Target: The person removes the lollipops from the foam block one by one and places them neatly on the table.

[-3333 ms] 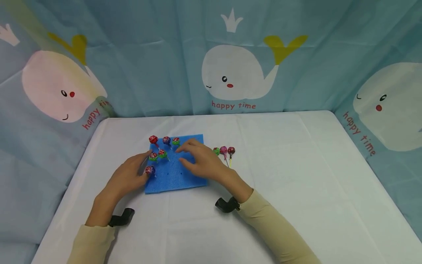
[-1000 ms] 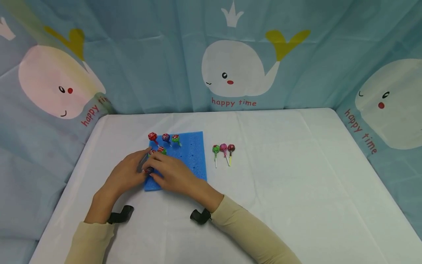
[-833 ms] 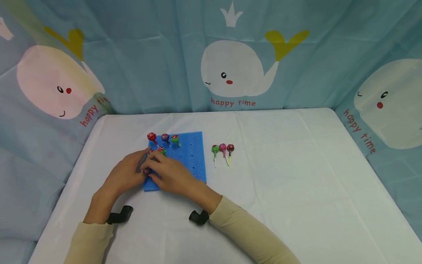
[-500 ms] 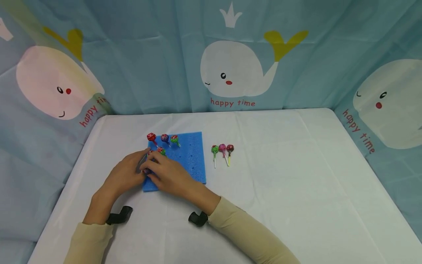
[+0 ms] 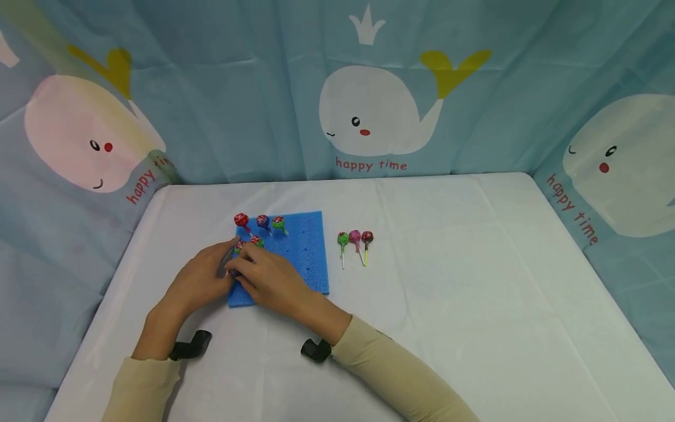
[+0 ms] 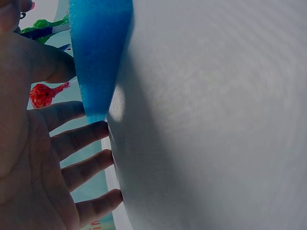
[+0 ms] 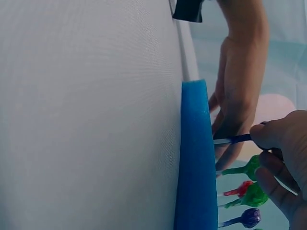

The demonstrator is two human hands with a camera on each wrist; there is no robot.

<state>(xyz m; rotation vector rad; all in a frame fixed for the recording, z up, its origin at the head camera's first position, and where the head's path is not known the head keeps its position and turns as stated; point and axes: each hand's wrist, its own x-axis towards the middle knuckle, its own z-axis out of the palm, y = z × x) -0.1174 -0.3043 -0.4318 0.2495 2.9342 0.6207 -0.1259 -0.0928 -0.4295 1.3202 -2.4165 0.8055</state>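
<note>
The blue foam (image 5: 303,234) was touched at its left edge by the left hand (image 5: 197,281), fingers spread, presumably for steadiness. Near that edge a dark-wrapped lollipop (image 7: 241,138), its stick meeting the foam, was pinched by the right hand (image 5: 276,280), perhaps for straightness.

Left of centre, the right hand (image 5: 274,282) mostly hides one lollipop (image 5: 234,273) from me; both sleeves (image 5: 403,369) run off the bottom.

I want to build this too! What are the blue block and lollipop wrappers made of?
The blue block seems to be matte foam: its surface looks grainy and speckled. The lollipop wrappers look like shiny plastic, perhaps foil: they're crinkled and gathered at the sticks.
</note>
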